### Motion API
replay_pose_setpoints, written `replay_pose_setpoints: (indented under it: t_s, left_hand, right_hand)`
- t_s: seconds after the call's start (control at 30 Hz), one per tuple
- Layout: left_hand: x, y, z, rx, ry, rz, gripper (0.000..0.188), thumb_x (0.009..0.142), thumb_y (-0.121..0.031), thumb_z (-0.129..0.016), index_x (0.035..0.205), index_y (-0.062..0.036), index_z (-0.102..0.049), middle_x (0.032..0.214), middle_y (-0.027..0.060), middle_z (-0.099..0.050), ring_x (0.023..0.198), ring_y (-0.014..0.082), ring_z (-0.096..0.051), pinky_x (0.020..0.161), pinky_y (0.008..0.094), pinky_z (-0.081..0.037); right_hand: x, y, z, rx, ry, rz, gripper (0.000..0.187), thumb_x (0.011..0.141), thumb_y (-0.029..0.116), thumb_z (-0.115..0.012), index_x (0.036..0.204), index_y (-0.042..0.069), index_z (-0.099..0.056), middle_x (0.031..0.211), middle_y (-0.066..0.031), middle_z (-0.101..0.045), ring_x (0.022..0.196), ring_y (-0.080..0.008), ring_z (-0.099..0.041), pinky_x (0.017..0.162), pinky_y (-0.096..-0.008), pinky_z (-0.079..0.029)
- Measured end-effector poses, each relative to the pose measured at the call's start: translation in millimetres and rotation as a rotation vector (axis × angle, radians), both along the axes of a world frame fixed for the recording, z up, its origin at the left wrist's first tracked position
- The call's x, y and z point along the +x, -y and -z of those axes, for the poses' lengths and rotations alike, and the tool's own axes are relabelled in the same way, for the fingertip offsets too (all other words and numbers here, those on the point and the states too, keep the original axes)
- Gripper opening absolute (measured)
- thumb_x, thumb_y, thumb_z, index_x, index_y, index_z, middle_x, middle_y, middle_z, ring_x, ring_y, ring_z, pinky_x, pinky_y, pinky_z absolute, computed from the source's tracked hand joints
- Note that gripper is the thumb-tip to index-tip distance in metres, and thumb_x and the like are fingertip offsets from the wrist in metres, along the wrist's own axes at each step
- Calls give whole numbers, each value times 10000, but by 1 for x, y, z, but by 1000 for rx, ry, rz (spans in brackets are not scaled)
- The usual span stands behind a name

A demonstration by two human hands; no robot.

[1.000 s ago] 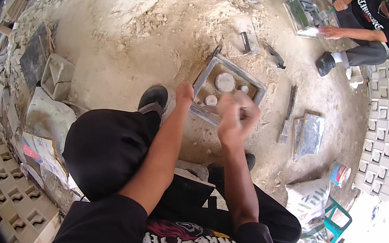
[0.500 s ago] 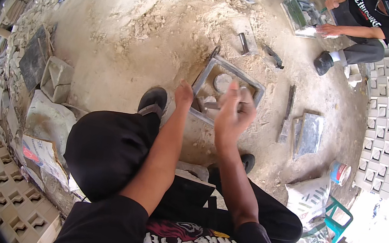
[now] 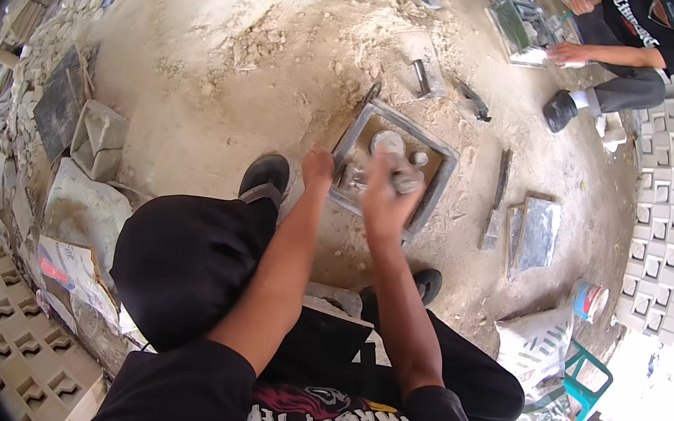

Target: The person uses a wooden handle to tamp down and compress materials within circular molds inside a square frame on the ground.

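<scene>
My right hand (image 3: 389, 190): over the frame (image 3: 418, 127), fingers curled, blurred, can't tell if gripping | Big disc (image 3: 388, 140): 12 o'clock of those fingers; small disc (image 3: 419, 158): 1 o'clock | My left hand (image 3: 319, 167): frame's 9 o'clock, can't tell finger closure

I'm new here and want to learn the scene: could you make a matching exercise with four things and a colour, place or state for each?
Things:
1. frame
2. left hand
3. right hand
4. bag

Descriptions:
A. blurred, over the frame's inside
B. white, beside something green
C. grey, four-sided
D. at the frame's left edge

Pairs: 1-C, 2-D, 3-A, 4-B
</scene>
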State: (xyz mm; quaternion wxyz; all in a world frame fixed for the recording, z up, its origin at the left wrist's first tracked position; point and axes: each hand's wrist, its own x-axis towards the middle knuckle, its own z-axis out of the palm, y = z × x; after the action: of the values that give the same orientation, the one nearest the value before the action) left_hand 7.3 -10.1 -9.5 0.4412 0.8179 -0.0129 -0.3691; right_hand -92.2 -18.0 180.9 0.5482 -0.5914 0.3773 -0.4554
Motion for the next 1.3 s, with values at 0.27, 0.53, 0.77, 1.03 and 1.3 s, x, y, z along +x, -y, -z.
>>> replay_pose_setpoints:
  t_s: [0.27,0.53,0.77,1.03,1.3]
  left_hand:
    - [-2,-4,7,64,21,5,604,968,-354,-238,1068,105,-617,1143,332,-575,1124,469,-524,981,486,-386]
    - [9,-4,24,196,159,250,457,894,-289,-412,1112,62,-607,1123,329,-584,1139,457,-517,982,481,-374]
    - [-5,-1,-12,118,10,-59,550,950,-313,-254,984,77,-641,1034,323,-619,1047,460,-576,925,494,-430]
    - [7,-12,22,181,205,125,602,957,-353,-256,1010,115,-632,1069,334,-605,1066,469,-563,944,487,-425]
    - [-1,-4,8,205,274,159,514,964,-276,-288,948,93,-646,1020,315,-629,1008,458,-597,914,495,-453]
  right_hand:
    - [5,-11,-11,75,46,81,373,939,61,-508,581,100,-413,553,48,-407,512,-27,-334,474,-226,-254]
    - [6,-9,-12,95,39,38,389,960,122,-518,586,127,-409,547,48,-393,483,-33,-300,435,-235,-214]
    - [-8,-2,8,38,77,91,352,954,79,-523,618,51,-424,597,69,-395,576,-23,-319,486,-228,-241]
    - [10,13,-7,175,133,116,388,977,144,-514,603,103,-417,555,61,-382,503,-32,-307,455,-238,-229]
    - [18,25,-11,212,97,171,417,978,163,-514,577,120,-408,509,47,-399,452,-49,-328,423,-238,-265]
